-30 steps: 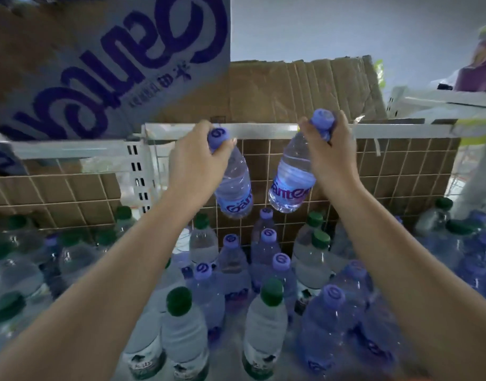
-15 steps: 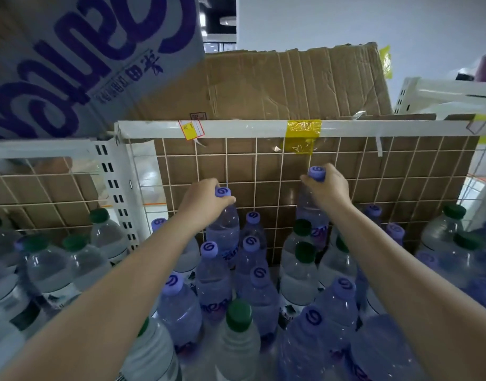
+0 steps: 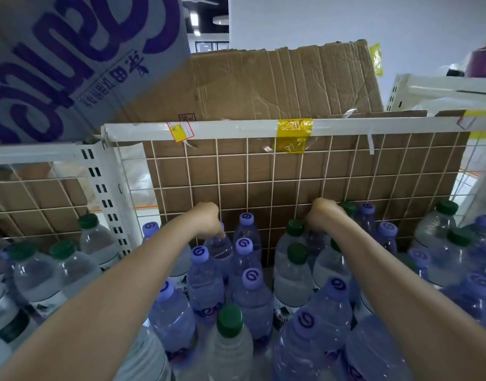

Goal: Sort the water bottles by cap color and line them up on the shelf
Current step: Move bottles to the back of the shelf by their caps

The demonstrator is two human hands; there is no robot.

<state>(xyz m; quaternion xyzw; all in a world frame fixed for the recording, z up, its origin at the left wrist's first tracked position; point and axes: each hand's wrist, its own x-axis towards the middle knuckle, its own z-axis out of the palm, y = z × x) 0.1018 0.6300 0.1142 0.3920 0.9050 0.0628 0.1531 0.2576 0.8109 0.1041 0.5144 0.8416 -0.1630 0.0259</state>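
Both my arms reach to the back of the shelf. My left hand (image 3: 207, 220) is closed over the cap of a purple-tinted bottle (image 3: 219, 247) that stands upright among the purple-capped bottles (image 3: 246, 220). My right hand (image 3: 322, 214) grips the top of another purple bottle (image 3: 314, 240), which stands between green-capped bottles (image 3: 294, 228) near the wire grid. Both caps are hidden under my fingers. Purple-capped bottles fill the middle and front; several green-capped ones stand among them.
A white wire grid (image 3: 263, 171) backed by brown cardboard closes the shelf's rear. A white upright post (image 3: 105, 193) divides off the left bay, which holds green-capped bottles (image 3: 87, 222). More bottles (image 3: 446, 209) crowd the right. Cardboard boxes (image 3: 277, 81) sit above.
Both hands have come down from above the shelf rail, lowering the two purple bottles to the back row. The bottles now stand on the shelf among the others.
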